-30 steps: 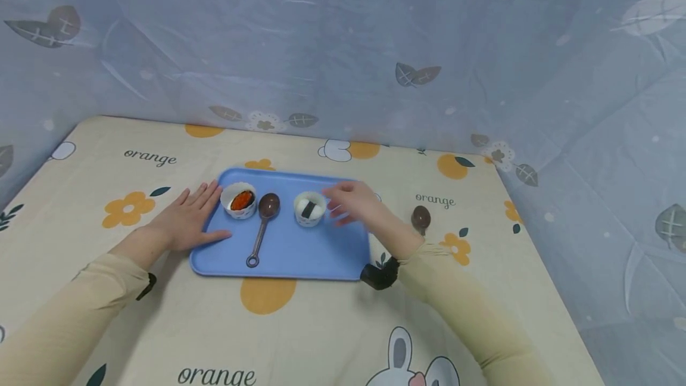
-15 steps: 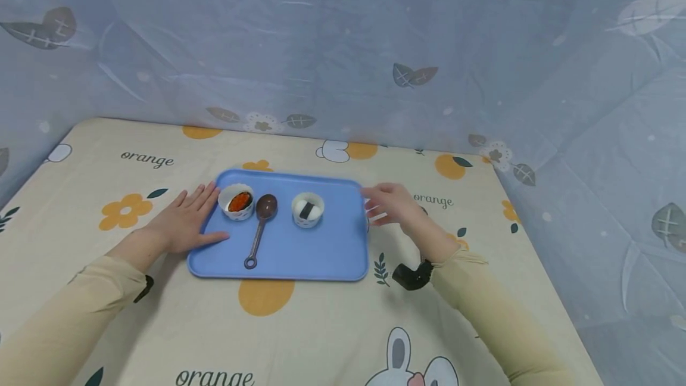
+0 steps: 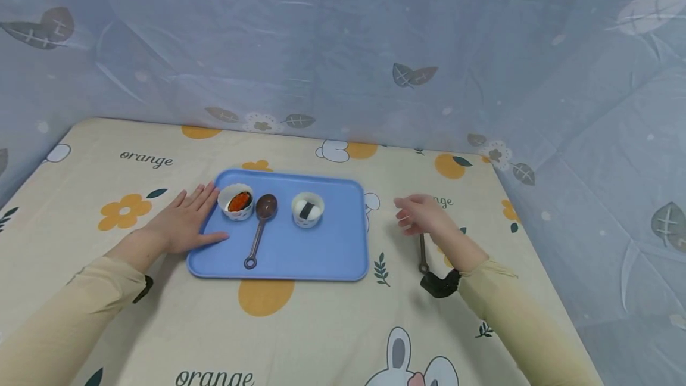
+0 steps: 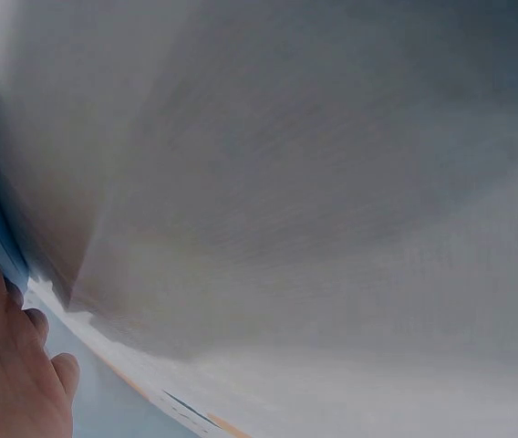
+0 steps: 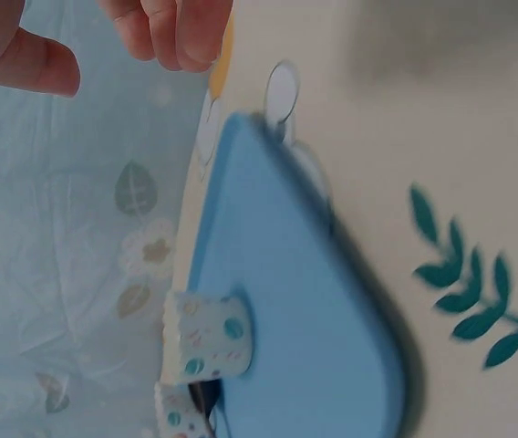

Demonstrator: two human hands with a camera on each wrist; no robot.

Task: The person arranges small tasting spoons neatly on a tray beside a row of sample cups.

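My left hand [image 3: 184, 222] rests with fingers spread over the left edge of a blue tray [image 3: 332, 249]; in the left wrist view its fingers lie against the tray's rim. On the tray stand a paper cup [image 3: 234, 215] holding orange-topped sushi [image 3: 240, 201] and a second cup [image 3: 306, 223] holding a white rice piece with a black band [image 3: 307, 210]. Between the cups lies a brown spoon [image 3: 259, 237]. My right hand [image 3: 426, 218], fingers loosely bent around nothing, hovers right of the tray over another brown spoon [image 3: 423, 255], whose bowl it hides.
A patterned cream cloth [image 3: 332, 338] covers the table. Behind it and on the right hangs a grey-blue curtain [image 3: 343, 64]. A black strap piece [image 3: 440, 285] sits at my right wrist.
My right hand has moved right, from beside the rice cup, past the tray's edge, to over the spoon on the cloth. The left hand and the tray's things stay put.
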